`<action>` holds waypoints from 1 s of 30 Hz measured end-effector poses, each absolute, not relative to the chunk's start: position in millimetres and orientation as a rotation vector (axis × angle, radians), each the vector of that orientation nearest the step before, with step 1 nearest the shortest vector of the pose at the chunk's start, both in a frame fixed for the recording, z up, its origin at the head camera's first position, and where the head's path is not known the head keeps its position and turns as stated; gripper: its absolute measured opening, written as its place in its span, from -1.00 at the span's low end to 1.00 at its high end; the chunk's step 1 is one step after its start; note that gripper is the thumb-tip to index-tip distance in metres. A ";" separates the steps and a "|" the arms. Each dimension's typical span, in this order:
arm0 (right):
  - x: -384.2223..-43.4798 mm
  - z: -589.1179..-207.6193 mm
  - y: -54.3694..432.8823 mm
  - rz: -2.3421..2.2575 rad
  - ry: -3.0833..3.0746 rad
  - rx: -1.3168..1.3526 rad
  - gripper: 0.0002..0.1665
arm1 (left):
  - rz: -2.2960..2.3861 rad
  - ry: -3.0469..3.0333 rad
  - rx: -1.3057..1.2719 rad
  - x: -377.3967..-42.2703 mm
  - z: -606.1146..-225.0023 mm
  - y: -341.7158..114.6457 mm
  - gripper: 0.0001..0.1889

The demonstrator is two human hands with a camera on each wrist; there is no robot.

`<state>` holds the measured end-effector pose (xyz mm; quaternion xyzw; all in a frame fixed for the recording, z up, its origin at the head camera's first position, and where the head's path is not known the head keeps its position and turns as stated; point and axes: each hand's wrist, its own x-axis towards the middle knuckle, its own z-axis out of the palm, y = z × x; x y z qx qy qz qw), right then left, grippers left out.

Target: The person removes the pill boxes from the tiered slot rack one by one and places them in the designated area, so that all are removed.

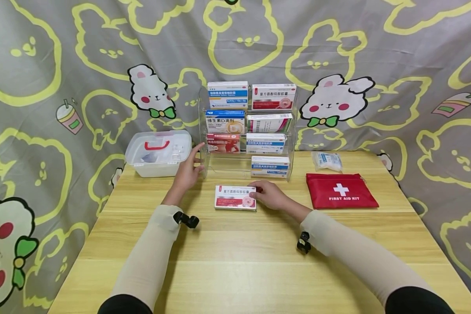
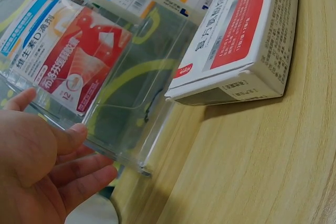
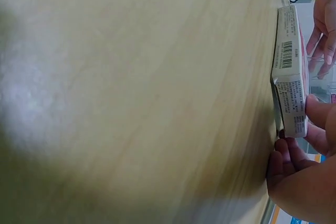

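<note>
My right hand pinches the right end of a white-and-red medicine box, thumb on its printed front. The box is tilted, close over the table in front of a clear display rack. My left hand is at the rack's left side, its fingers fairly straight and its fingertips right at the clear edge. In the left wrist view, the left thumb lies along that edge below a red medicine box. The rack holds several boxes in two columns; its bottom left slot holds none.
Left of the rack stands a white lidded plastic case with a red handle. A red first aid pouch lies on the right, with a small clear-wrapped packet behind it. A patterned curtain hangs behind the wooden table.
</note>
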<state>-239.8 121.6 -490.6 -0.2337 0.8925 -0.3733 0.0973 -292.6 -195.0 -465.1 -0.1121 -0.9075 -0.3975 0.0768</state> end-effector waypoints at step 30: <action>-201.0 -487.8 126.8 -1.153 2.719 -0.805 -0.41 | -1.197 -2.737 -0.323 -292.1 -464.3 -194.7 -0.10</action>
